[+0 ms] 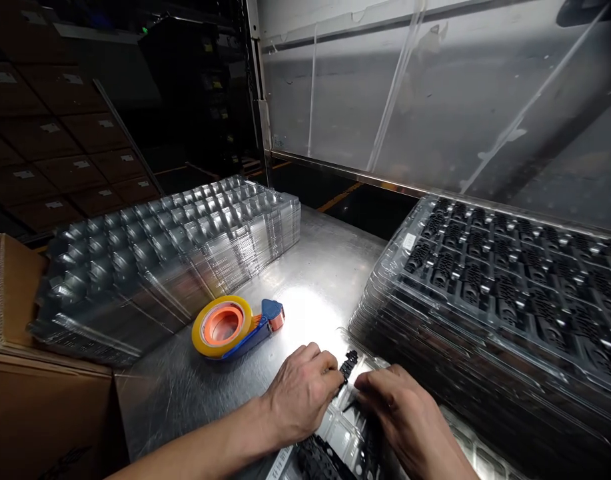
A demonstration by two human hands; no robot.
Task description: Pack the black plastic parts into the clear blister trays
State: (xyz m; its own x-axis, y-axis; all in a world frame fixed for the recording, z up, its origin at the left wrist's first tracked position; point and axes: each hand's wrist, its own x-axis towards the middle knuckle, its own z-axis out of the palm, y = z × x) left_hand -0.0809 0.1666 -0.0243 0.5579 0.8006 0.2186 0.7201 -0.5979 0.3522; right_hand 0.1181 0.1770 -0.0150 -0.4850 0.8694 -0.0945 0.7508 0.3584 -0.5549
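Low in the head view, my left hand (305, 390) pinches a small black perforated part (349, 365) between thumb and forefinger. Just to its right is my right hand (398, 403), fingers curled and pressed together; whatever they hold is hidden. Both hands are over a clear plastic tray (341, 432) with moulded pockets. Toward the near edge of this tray lie more black parts (319, 459), partly cut off by the frame. A white printed strip (281, 461) shows beside them.
A tape dispenser (248, 348) with yellow tape lies left of my hands on the metal table (330, 257). Behind it rises a stack of clear trays (245, 247). At right, stacked trays (435, 300) hold black parts. A cardboard box (50, 400) stands at left.
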